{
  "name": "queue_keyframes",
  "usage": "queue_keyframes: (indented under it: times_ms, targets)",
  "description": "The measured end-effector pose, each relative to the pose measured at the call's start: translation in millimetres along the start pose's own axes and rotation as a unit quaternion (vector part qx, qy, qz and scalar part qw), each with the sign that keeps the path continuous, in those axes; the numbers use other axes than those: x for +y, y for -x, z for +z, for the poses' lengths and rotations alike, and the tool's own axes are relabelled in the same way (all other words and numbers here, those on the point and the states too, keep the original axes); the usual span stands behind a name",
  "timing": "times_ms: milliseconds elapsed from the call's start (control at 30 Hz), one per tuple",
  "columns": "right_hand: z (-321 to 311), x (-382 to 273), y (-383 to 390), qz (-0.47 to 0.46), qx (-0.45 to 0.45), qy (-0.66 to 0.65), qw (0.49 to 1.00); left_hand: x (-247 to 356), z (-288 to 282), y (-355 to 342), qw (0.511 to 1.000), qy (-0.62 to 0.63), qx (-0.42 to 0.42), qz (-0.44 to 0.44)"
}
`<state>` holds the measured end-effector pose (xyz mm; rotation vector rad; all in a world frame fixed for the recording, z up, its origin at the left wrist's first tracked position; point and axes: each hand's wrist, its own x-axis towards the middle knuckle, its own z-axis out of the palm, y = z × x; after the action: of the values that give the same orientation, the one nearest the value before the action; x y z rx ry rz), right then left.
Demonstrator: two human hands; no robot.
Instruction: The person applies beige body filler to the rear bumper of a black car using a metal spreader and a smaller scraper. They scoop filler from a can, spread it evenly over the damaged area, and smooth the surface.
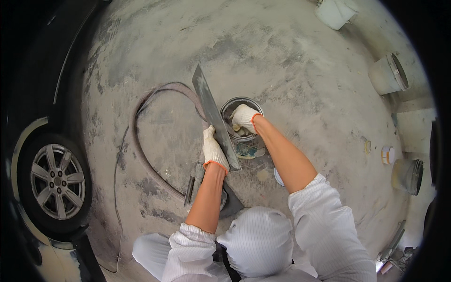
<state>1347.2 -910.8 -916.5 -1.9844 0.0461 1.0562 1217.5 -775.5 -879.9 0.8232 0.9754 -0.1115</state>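
My left hand (pixel 214 151), in a white knit glove with an orange cuff, grips a long flat grey board (pixel 209 99) by its lower part. The board is tilted, one edge turned toward the can. To its right an open round metal can (pixel 228 107) stands on the floor. My right hand (pixel 244 117), gloved the same way, reaches into the can's mouth with fingers closed. What those fingers hold, if anything, is hidden. Just below the can lies a small flat piece with a dark green patch (pixel 246 150).
A ribbed hose (pixel 136 136) loops over the dusty floor at left, ending near a dark tool (pixel 225 199) by my knees. A black car's wheel (pixel 58 181) stands far left. Buckets (pixel 386 75) line the right wall; a white lid (pixel 279 176) lies beside my right forearm.
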Motion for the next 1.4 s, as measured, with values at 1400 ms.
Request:
queue_keyframes:
  times_ms: [1400]
  targets:
    - [91, -102, 243, -0.661, 0.378, 0.272, 0.589, 80, -106, 178, 0.996, 0.025, -0.084, 0.002]
